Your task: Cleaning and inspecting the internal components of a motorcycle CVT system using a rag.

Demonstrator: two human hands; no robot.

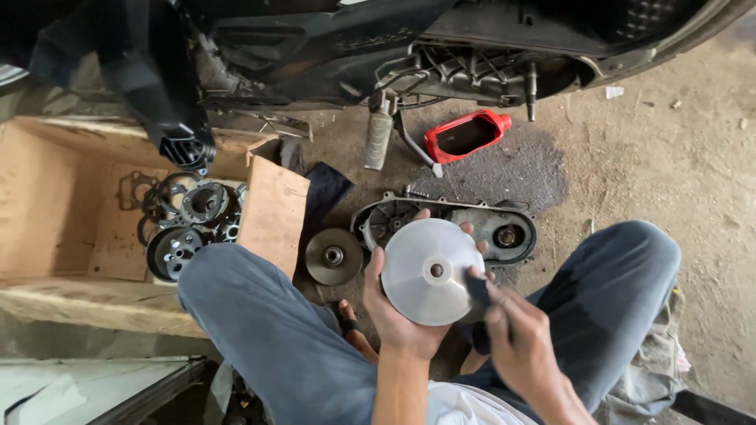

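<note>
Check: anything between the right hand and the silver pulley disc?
Only a small dark pad, pinched in the right hand and pressed on the silver pulley disc. The left hand holds the disc from behind.

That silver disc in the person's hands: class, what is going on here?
A person squatting on a dirt floor holds a round silver metal disc in the left hand, while the right hand presses a small dark cloth against its rim. A grey engine cover and a smaller dark metal disc lie on the floor in front.
</note>
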